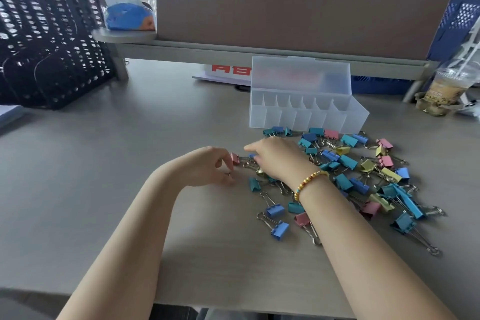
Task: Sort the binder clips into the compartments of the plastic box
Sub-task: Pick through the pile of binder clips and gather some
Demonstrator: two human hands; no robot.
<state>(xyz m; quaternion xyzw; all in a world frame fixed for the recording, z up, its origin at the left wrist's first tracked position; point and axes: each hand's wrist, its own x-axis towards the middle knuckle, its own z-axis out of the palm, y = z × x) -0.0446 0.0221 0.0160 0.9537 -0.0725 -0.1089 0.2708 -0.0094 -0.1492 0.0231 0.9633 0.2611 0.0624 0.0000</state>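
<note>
My left hand (pixel 207 165) sits at the left edge of the clip pile, fingers curled downward with the tips touching a pink clip (pixel 235 158) and its wire handles; it looks like a pinch, though the fingertips hide the contact, so I cannot tell for sure. My right hand (pixel 275 156), with a beaded bracelet (pixel 310 182) at the wrist, lies over the same patch, index finger stretched toward that pink clip. Its other fingers are bent under the palm, and I cannot see whether they hold anything.

Around and mostly to the right of the hands, the binder clips (pixel 348 163) lie in a loose heap on the grey desk (pixel 104 189). They are teal, blue, pink and yellow, all mixed, with silver wire handles splayed out and tangled across one another. A few blue ones and a pink one lie apart on the near side.

Just behind the heap stands the plastic box (pixel 306 114), frosted and translucent, its hinged lid standing upright. A row of narrow compartments runs across it, and as far as I can see through the walls they hold nothing.

So I judge the sorting barely begun: the whole pile is still to be separated and dropped in.
</note>
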